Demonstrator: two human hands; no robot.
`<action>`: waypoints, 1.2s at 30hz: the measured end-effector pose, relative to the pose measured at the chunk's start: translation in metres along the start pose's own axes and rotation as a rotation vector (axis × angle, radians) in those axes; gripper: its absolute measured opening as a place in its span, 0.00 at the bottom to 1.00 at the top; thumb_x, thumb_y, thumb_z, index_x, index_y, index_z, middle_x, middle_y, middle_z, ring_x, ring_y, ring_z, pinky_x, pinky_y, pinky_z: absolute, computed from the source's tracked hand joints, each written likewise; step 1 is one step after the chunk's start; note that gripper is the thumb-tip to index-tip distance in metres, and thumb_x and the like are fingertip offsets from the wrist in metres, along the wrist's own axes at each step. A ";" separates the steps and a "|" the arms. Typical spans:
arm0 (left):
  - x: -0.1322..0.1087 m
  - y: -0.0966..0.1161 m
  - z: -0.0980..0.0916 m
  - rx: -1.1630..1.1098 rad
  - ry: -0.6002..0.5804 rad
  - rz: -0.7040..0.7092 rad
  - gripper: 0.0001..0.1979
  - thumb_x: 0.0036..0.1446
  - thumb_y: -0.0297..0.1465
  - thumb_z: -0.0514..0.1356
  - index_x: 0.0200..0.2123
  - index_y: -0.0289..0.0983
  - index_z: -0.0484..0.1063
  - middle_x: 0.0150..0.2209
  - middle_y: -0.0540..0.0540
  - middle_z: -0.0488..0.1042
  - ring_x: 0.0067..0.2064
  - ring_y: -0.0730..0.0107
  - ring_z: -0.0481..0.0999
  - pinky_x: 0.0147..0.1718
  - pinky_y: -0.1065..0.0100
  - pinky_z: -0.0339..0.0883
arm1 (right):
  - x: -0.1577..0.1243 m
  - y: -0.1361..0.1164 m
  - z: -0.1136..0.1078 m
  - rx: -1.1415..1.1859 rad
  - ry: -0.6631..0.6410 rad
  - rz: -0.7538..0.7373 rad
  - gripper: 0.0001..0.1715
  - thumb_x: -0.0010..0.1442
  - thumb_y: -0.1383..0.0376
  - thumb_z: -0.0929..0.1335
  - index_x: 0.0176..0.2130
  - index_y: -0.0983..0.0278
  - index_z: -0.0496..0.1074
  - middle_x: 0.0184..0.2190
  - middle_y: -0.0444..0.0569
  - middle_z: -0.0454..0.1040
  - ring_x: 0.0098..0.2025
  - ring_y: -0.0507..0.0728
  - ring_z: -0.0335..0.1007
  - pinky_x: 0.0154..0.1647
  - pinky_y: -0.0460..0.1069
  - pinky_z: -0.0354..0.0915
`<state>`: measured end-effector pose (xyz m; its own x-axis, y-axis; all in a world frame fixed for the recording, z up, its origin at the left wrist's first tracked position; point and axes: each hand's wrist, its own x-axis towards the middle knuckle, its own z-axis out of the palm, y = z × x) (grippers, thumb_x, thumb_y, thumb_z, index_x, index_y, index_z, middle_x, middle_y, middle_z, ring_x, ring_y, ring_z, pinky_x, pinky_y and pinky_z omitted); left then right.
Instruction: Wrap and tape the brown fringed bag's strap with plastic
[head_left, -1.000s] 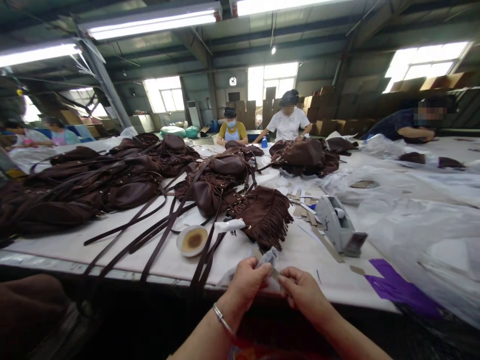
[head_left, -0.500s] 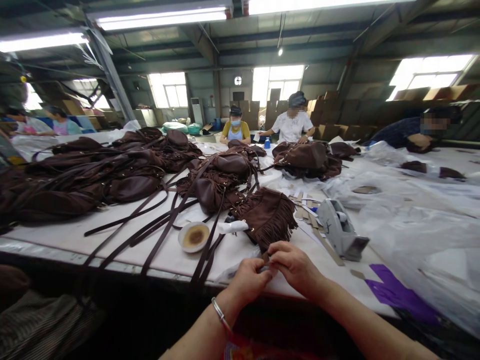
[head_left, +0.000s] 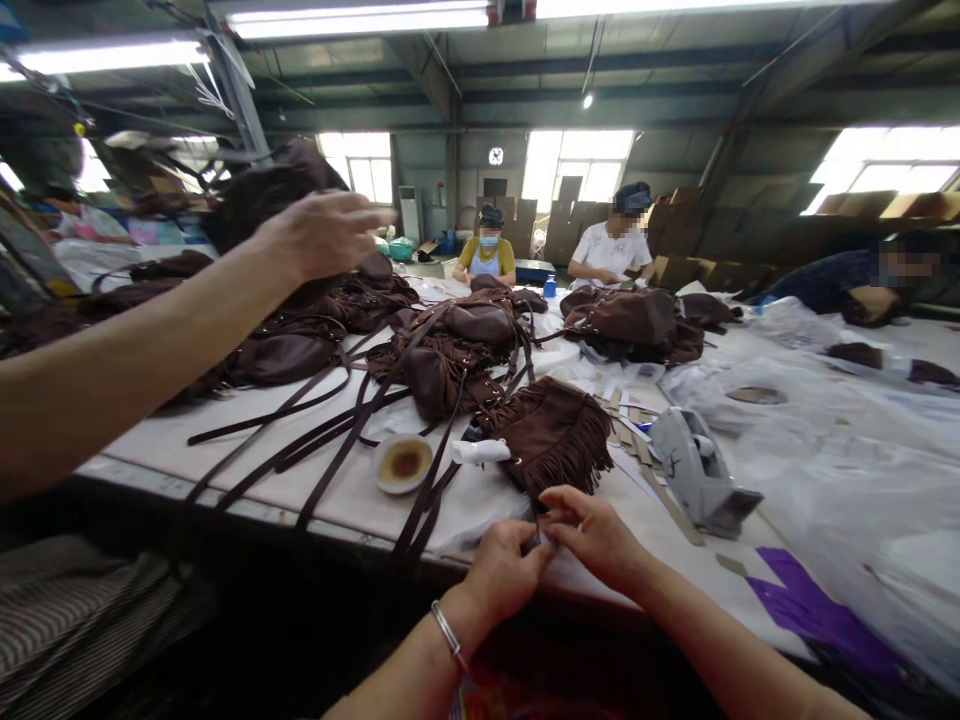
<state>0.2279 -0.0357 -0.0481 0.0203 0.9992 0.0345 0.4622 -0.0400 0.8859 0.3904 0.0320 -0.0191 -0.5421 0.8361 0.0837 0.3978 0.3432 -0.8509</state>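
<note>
My left hand [head_left: 504,566], with a silver bracelet on the wrist, and my right hand [head_left: 592,530] meet at the near edge of the white table [head_left: 352,505]. Both pinch the same small item, wrapped in clear plastic, which I cannot make out. Just beyond my fingers lies a brown suede fringed bag [head_left: 551,438] with a white wrapped piece [head_left: 481,451] beside it.
A co-worker's arm [head_left: 172,320] reaches in from the left, holding a dark bag above a pile of brown bags [head_left: 285,340]. Long brown straps [head_left: 315,450] hang over the edge. A round dish [head_left: 405,464], a grey tape dispenser [head_left: 697,470], clear plastic sheets [head_left: 847,440] and seated workers are also present.
A co-worker's arm has come in from the left with a dark bag. My hands moved forward onto the table edge, closer to the fringed bag, still pinching the small item.
</note>
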 end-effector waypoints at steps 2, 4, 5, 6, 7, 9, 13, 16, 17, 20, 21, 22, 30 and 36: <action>0.002 -0.002 0.000 -0.046 -0.039 0.015 0.17 0.59 0.38 0.58 0.21 0.36 0.65 0.22 0.54 0.63 0.27 0.74 0.61 0.28 0.68 0.49 | 0.004 -0.006 -0.008 -0.153 -0.097 -0.134 0.09 0.58 0.70 0.67 0.38 0.62 0.76 0.32 0.45 0.78 0.36 0.55 0.73 0.39 0.48 0.64; 0.003 -0.001 -0.002 -0.062 -0.056 0.026 0.16 0.58 0.37 0.58 0.21 0.36 0.66 0.22 0.53 0.63 0.28 0.73 0.61 0.29 0.68 0.50 | 0.009 -0.014 -0.017 -0.343 -0.156 -0.286 0.08 0.61 0.70 0.67 0.33 0.61 0.76 0.33 0.46 0.77 0.37 0.55 0.71 0.39 0.48 0.62; 0.003 0.000 -0.003 -0.063 -0.061 0.024 0.15 0.58 0.36 0.59 0.21 0.36 0.66 0.23 0.53 0.64 0.28 0.73 0.62 0.29 0.68 0.51 | 0.012 -0.018 -0.020 -0.437 -0.173 -0.348 0.09 0.62 0.70 0.67 0.32 0.61 0.76 0.33 0.46 0.76 0.37 0.55 0.70 0.39 0.49 0.61; 0.003 0.000 -0.004 -0.063 -0.064 0.018 0.15 0.57 0.36 0.59 0.21 0.36 0.66 0.23 0.54 0.64 0.28 0.73 0.62 0.29 0.68 0.51 | 0.014 -0.021 -0.022 -0.529 -0.185 -0.404 0.08 0.63 0.70 0.67 0.32 0.61 0.76 0.33 0.47 0.75 0.37 0.55 0.69 0.39 0.50 0.59; 0.003 0.001 -0.006 -0.063 -0.065 0.006 0.16 0.57 0.37 0.59 0.20 0.36 0.65 0.22 0.54 0.63 0.28 0.73 0.61 0.28 0.68 0.50 | 0.015 -0.024 -0.022 -0.618 -0.188 -0.457 0.08 0.63 0.69 0.68 0.32 0.61 0.76 0.33 0.47 0.74 0.37 0.55 0.68 0.39 0.50 0.58; 0.003 0.002 -0.007 -0.073 -0.061 -0.018 0.17 0.57 0.38 0.59 0.20 0.37 0.63 0.21 0.54 0.61 0.27 0.74 0.59 0.27 0.68 0.49 | 0.015 -0.024 -0.018 -0.782 -0.164 -0.550 0.08 0.64 0.69 0.68 0.31 0.62 0.74 0.32 0.47 0.73 0.36 0.56 0.65 0.37 0.51 0.55; 0.005 -0.002 -0.008 -0.082 -0.048 -0.026 0.19 0.56 0.38 0.59 0.18 0.38 0.57 0.20 0.56 0.55 0.26 0.75 0.55 0.26 0.68 0.47 | 0.003 -0.015 -0.003 -0.976 -0.063 -0.673 0.09 0.62 0.71 0.68 0.29 0.63 0.70 0.29 0.49 0.71 0.33 0.58 0.60 0.35 0.53 0.53; 0.005 -0.006 -0.007 -0.061 -0.049 -0.007 0.20 0.57 0.37 0.58 0.17 0.37 0.56 0.19 0.56 0.55 0.26 0.75 0.55 0.26 0.68 0.46 | -0.006 -0.010 0.000 -0.982 -0.124 -0.677 0.05 0.62 0.71 0.68 0.32 0.64 0.72 0.31 0.49 0.71 0.34 0.58 0.60 0.37 0.53 0.54; 0.006 -0.007 -0.007 -0.061 -0.051 -0.002 0.20 0.57 0.37 0.58 0.17 0.37 0.57 0.19 0.55 0.56 0.26 0.75 0.55 0.26 0.68 0.45 | -0.007 -0.010 -0.001 -0.963 -0.164 -0.654 0.05 0.63 0.71 0.67 0.34 0.64 0.72 0.32 0.50 0.72 0.35 0.58 0.61 0.38 0.53 0.55; 0.006 -0.008 -0.005 -0.048 -0.069 0.013 0.20 0.57 0.37 0.59 0.18 0.37 0.57 0.19 0.55 0.56 0.26 0.75 0.55 0.26 0.68 0.46 | 0.000 -0.016 -0.012 -0.850 -0.309 -0.535 0.09 0.65 0.71 0.65 0.34 0.65 0.74 0.33 0.50 0.73 0.36 0.57 0.65 0.38 0.50 0.59; 0.006 -0.009 -0.004 -0.033 -0.075 0.022 0.20 0.57 0.37 0.59 0.18 0.37 0.58 0.19 0.55 0.56 0.25 0.75 0.55 0.26 0.68 0.46 | 0.005 -0.019 -0.015 -0.810 -0.360 -0.482 0.11 0.65 0.71 0.65 0.32 0.65 0.75 0.33 0.49 0.73 0.36 0.55 0.66 0.37 0.49 0.60; 0.005 -0.009 -0.003 -0.013 -0.080 0.035 0.19 0.57 0.36 0.59 0.18 0.37 0.58 0.19 0.55 0.56 0.25 0.75 0.56 0.26 0.68 0.46 | 0.010 -0.023 -0.018 -0.781 -0.408 -0.428 0.12 0.65 0.71 0.65 0.31 0.65 0.75 0.32 0.49 0.73 0.35 0.54 0.68 0.36 0.48 0.60; 0.002 -0.009 0.000 0.057 -0.059 0.080 0.16 0.56 0.34 0.59 0.20 0.38 0.61 0.21 0.53 0.63 0.26 0.74 0.60 0.26 0.68 0.48 | 0.038 -0.047 -0.017 -0.936 -0.536 -0.273 0.05 0.56 0.69 0.71 0.35 0.62 0.79 0.38 0.50 0.76 0.39 0.57 0.72 0.32 0.47 0.58; -0.001 -0.002 -0.005 0.082 -0.082 0.101 0.11 0.58 0.34 0.59 0.25 0.37 0.70 0.24 0.49 0.70 0.28 0.71 0.65 0.28 0.68 0.51 | 0.023 -0.040 -0.015 -1.029 -0.527 -0.328 0.08 0.53 0.75 0.70 0.29 0.63 0.78 0.31 0.49 0.75 0.33 0.56 0.70 0.30 0.48 0.57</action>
<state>0.2226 -0.0363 -0.0480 0.1413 0.9867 0.0800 0.5253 -0.1433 0.8387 0.3730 0.0435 0.0245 -0.8687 0.4497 -0.2078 0.4589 0.8885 0.0044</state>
